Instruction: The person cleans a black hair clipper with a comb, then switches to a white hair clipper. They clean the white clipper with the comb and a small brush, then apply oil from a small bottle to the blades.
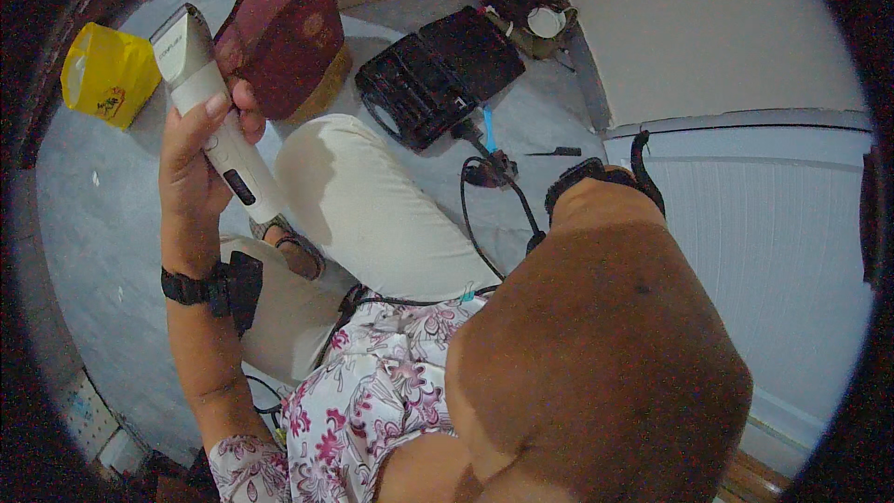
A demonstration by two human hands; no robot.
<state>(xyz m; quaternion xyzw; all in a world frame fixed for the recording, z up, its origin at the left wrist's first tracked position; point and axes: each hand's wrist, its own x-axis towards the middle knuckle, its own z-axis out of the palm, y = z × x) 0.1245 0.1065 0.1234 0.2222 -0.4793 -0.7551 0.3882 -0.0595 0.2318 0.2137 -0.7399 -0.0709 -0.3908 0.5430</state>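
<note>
My left hand [194, 154] is raised at the left, its fingers wrapped around a white hair clipper [197, 84]. The clipper's metal blade end points up and away. A dark oval display shows low on its body, beyond my thumb. My right forearm [596, 335] fills the lower right, bent, with a black strap [575, 177] at its far end. My right hand is hidden behind that wrist, so its fingers do not show. A small black comb [564, 151] lies on the floor just beyond it.
On the grey floor [98, 214] stand a yellow bag [140, 88] and a maroon bag [289, 47]. A black case [442, 74] lies further right, with a black cable [464, 210] near it. White panels [745, 214] border the right side. My bent leg [372, 196] takes up the middle.
</note>
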